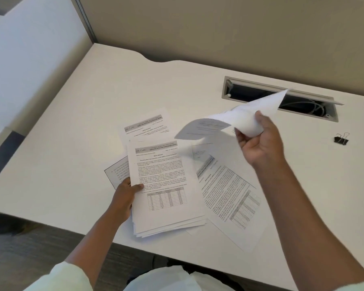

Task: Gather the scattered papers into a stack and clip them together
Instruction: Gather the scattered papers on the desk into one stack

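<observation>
A stack of printed papers (166, 185) lies near the front of the white desk (72, 143), and my left hand (124, 198) grips its left edge, thumb on top. My right hand (259, 141) holds one curled sheet (235, 118) in the air above the desk, right of the stack. Loose sheets lie flat around the stack: one behind it (144, 127), one sticking out to its left (118, 171), and one at its right (233, 198), turned at an angle. A black binder clip (341, 139) rests alone at the far right of the desk.
An open cable tray slot (303, 101) with cables inside is cut into the desk at the back right. Partition walls (198, 28) close off the back and left. The desk's front edge runs just below the stack.
</observation>
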A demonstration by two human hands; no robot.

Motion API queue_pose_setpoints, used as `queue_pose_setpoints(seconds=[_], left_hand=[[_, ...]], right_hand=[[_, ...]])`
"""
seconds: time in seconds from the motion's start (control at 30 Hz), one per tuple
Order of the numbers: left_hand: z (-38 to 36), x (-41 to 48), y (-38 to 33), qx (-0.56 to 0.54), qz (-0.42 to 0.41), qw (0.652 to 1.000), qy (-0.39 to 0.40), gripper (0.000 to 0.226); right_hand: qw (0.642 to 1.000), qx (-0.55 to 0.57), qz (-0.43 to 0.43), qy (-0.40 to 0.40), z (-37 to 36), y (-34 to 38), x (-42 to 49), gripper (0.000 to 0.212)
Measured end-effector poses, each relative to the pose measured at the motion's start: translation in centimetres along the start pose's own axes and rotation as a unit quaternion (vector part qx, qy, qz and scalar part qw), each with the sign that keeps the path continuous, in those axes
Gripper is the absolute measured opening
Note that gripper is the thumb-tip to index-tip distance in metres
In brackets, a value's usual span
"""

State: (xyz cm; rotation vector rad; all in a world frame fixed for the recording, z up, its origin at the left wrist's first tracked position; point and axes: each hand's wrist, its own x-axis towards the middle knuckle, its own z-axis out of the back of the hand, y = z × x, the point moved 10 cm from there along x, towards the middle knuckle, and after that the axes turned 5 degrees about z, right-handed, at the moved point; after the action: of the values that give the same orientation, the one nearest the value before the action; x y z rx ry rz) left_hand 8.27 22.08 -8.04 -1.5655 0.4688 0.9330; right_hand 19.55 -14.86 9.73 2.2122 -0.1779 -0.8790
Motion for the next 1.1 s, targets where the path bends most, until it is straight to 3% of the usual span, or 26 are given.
queue_pose_setpoints(seconds=[0.17, 0.33, 0.57, 0.67, 0.77, 0.87, 0.9, 0.97, 1.03, 1.07, 1.1], left_hand=[[-0.9, -0.3, -0.3, -0.003, -0.004, 1.0, 0.013, 0.035], [-1.6, -1.3, -0.8, -0.064, -0.01, 0.998, 0.022, 0.014], [-2.6, -1.9, -1.5, -0.047, -0.034, 0.998, 0.035, 0.017], [-2.9, -1.4, -1.2, 0.003, -0.036, 0.998, 0.041, 0.036], [-2.8, -0.5, -0.6, 0.025, -0.033, 0.999, 0.032, 0.036], [-2.4, 0.3, -0.1, 0.052, -0.031, 0.998, 0.02, 0.038], [-2.3, 0.4, -0.1, 0.055, -0.032, 0.998, 0.02, 0.038], [-2.3, 0.7, -0.2, 0.059, -0.033, 0.998, 0.015, 0.037], [-2.3, 0.6, -0.3, 0.06, -0.033, 0.998, 0.013, 0.037], [-2.3, 0.6, -0.2, 0.06, -0.032, 0.998, 0.012, 0.037], [-2.3, 0.7, -0.2, 0.062, -0.031, 0.998, 0.012, 0.037]], right_hand=[[0.981, -0.157, -0.11, -0.03, 4.4, -9.7, -3.7, 0.026], [0.947, -0.229, -0.226, -0.012, 7.6, -18.7, -8.9, 0.028], [0.907, -0.31, -0.285, 0.026, 9.1, -23.8, -12.1, 0.031], [0.888, -0.341, -0.302, 0.057, 9.1, -24.4, -12.8, 0.032], [0.854, -0.374, -0.346, 0.109, 8.9, -24.6, -14.1, 0.039], [0.787, -0.428, -0.393, 0.207, 8.3, -24.0, -15.6, 0.048], [0.768, -0.446, -0.389, 0.245, 7.7, -23.3, -15.5, 0.048], [0.781, -0.461, -0.312, 0.282, 6.0, -20.7, -12.6, 0.044], [0.812, -0.503, -0.144, 0.259, 4.6, -16.4, -6.8, 0.041], [0.799, -0.553, -0.033, 0.232, 4.3, -13.7, -3.7, 0.039], [0.757, -0.617, 0.08, 0.197, 4.2, -10.9, -0.9, 0.039]])
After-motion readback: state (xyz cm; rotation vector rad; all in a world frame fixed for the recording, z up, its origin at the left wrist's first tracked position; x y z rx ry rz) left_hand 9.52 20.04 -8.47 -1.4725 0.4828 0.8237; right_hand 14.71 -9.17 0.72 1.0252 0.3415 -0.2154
